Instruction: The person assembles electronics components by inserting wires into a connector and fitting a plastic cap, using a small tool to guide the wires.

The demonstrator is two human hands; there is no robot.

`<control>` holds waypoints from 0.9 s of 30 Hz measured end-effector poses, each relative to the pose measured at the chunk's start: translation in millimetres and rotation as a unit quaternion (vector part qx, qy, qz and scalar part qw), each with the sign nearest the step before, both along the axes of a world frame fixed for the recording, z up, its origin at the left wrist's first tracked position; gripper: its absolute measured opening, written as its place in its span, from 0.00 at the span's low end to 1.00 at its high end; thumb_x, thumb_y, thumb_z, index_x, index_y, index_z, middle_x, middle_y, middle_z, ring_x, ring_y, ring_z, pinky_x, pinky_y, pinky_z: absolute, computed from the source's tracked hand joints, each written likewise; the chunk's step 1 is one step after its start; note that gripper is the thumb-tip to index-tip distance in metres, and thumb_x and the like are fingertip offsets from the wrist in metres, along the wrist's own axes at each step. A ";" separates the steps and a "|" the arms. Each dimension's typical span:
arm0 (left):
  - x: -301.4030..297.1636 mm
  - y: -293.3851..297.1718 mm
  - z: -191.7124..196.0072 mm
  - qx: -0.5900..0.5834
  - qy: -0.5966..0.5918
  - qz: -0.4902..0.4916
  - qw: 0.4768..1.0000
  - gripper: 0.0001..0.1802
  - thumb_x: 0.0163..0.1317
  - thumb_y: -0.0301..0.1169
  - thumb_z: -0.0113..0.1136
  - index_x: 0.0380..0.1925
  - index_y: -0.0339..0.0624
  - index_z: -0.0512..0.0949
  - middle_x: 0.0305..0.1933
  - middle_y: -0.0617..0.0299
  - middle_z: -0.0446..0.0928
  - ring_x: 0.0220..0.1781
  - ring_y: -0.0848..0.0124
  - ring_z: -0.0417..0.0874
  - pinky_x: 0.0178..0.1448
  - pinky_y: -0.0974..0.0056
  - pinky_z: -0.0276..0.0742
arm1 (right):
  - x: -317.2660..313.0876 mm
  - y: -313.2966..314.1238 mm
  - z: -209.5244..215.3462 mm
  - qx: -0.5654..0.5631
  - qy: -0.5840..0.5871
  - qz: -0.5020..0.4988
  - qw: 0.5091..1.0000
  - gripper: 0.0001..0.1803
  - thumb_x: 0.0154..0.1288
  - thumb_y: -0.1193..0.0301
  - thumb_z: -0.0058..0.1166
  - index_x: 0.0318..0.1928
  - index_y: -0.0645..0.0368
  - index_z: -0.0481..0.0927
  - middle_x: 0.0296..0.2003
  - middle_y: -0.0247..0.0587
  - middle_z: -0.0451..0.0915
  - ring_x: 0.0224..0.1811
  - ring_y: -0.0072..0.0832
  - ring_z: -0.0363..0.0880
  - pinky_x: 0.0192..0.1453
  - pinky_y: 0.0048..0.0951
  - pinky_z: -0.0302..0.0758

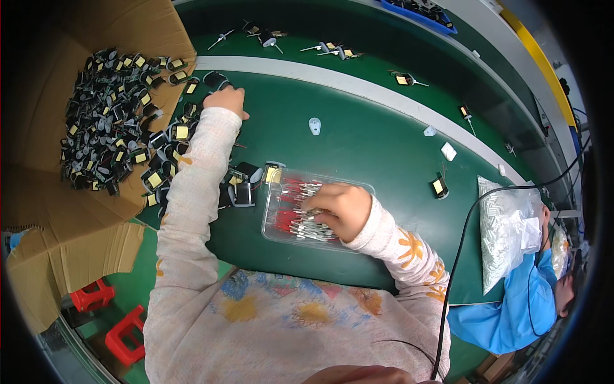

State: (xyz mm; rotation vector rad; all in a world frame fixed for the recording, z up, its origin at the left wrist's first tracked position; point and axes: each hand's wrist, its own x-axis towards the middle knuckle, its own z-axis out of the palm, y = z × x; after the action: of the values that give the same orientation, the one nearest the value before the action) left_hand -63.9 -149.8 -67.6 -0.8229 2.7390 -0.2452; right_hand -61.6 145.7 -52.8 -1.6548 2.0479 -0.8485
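A clear plastic tray (pixel 267 221) lies in front of me, filled with thin silvery-white pieces with red wire ends (pixel 288 221). My right hand (pixel 345 208) is down in it, fingers curled and pinched among these pieces; what sits between the fingertips is hidden. At the far left, my left hand (pixel 226 101) has its fingers closed at a small black part with a grey end (pixel 216 80), beside the cardboard box. Similar black parts with pale yellow pads (pixel 182 132) lie heaped under and beside my left forearm.
An open cardboard box (pixel 38 147) at left holds many black parts. Loose parts (pixel 439 185) and a pale teardrop-shaped cover (pixel 314 126) lie on the green table. At right are a bag of white tubes (pixel 502 237), a black cable (pixel 470 211) and a blue-sleeved person (pixel 505 313). Red stools (pixel 125 336) stand lower left.
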 end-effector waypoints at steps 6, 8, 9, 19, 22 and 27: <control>10.5 21.1 36.2 0.048 0.164 -0.106 0.980 0.20 0.48 0.46 0.66 0.36 0.46 0.78 0.41 0.58 0.78 0.47 0.59 0.75 0.51 0.57 0.72 | -7.2 6.3 3.3 -0.027 0.006 -0.024 0.999 0.14 0.46 0.76 0.60 0.37 0.55 0.80 0.32 0.40 0.80 0.36 0.39 0.79 0.39 0.35 0.76; 17.3 11.7 48.2 0.179 0.179 -0.148 0.956 0.18 0.52 0.45 0.63 0.35 0.43 0.77 0.43 0.55 0.78 0.49 0.61 0.75 0.55 0.61 0.69 | -3.7 4.3 4.0 -0.014 0.025 -0.024 0.999 0.14 0.46 0.76 0.60 0.37 0.55 0.81 0.32 0.41 0.80 0.36 0.40 0.79 0.39 0.35 0.76; 15.9 2.5 46.8 0.305 0.209 -0.153 0.916 0.19 0.53 0.46 0.63 0.34 0.43 0.77 0.39 0.58 0.79 0.45 0.65 0.76 0.50 0.62 0.70 | -3.7 5.1 2.1 -0.001 0.048 -0.021 0.999 0.13 0.46 0.75 0.60 0.37 0.54 0.81 0.31 0.41 0.80 0.36 0.40 0.79 0.39 0.36 0.76; -89.0 -186.9 -26.0 0.490 0.286 0.300 0.767 0.24 0.47 0.55 0.66 0.35 0.49 0.76 0.30 0.62 0.79 0.29 0.74 0.75 0.33 0.68 0.68 | 8.0 14.1 10.2 0.081 0.118 0.000 0.990 0.12 0.50 0.67 0.58 0.38 0.55 0.79 0.32 0.41 0.80 0.37 0.38 0.80 0.39 0.37 0.78; -85.0 -270.0 -21.6 0.497 0.440 0.361 0.655 0.32 0.41 0.67 0.62 0.38 0.58 0.76 0.41 0.70 0.77 0.38 0.73 0.72 0.41 0.66 0.65 | 13.7 2.4 -3.4 0.099 0.119 0.002 0.988 0.11 0.50 0.67 0.56 0.35 0.56 0.79 0.30 0.42 0.80 0.38 0.38 0.80 0.37 0.38 0.79; -111.9 -138.3 34.0 0.664 0.401 0.205 0.597 0.22 0.53 0.60 0.58 0.34 0.56 0.77 0.27 0.75 0.69 0.26 0.83 0.70 0.25 0.78 0.63 | 3.8 -7.6 -34.6 0.054 0.132 -0.057 0.988 0.07 0.46 0.70 0.53 0.28 0.56 0.80 0.26 0.44 0.80 0.33 0.39 0.81 0.32 0.41 0.79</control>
State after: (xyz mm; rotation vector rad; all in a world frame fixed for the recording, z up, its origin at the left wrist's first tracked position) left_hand -175.7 -288.1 -33.6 -1.0281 2.0599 2.4030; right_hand -57.8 138.0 -87.3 -1.6785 2.3415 -0.5652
